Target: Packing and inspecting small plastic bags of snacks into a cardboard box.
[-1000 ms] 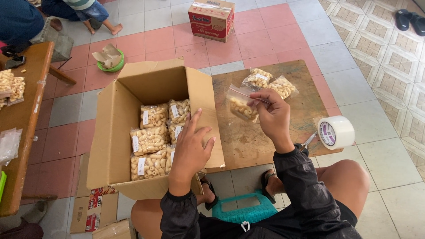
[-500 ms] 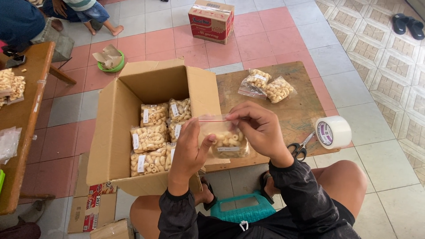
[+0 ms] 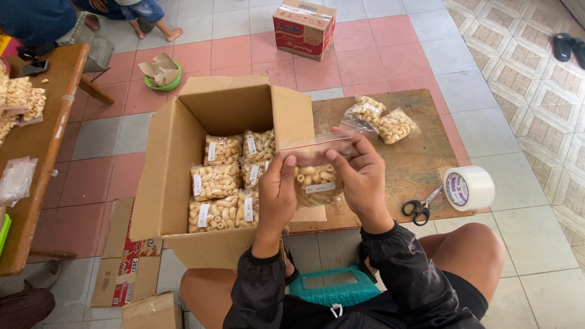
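Both hands hold one clear zip bag of pale puffed snacks upright over the right flap of an open cardboard box. My left hand grips the bag's left edge, and my right hand grips its right edge near the red seal strip. Inside the box lie several filled snack bags with white labels. Two more snack bags rest on the low wooden board beyond my right hand.
Black-handled scissors and a roll of clear tape sit at the board's right edge. A wooden table with more snack bags stands at left. A small printed carton, a green bowl and flattened cardboard lie on the tiled floor. Another person's legs show at top.
My right hand lifted a bag from the pile on the board and brought it toward me. My left hand rose from the box edge and took hold of the bag.
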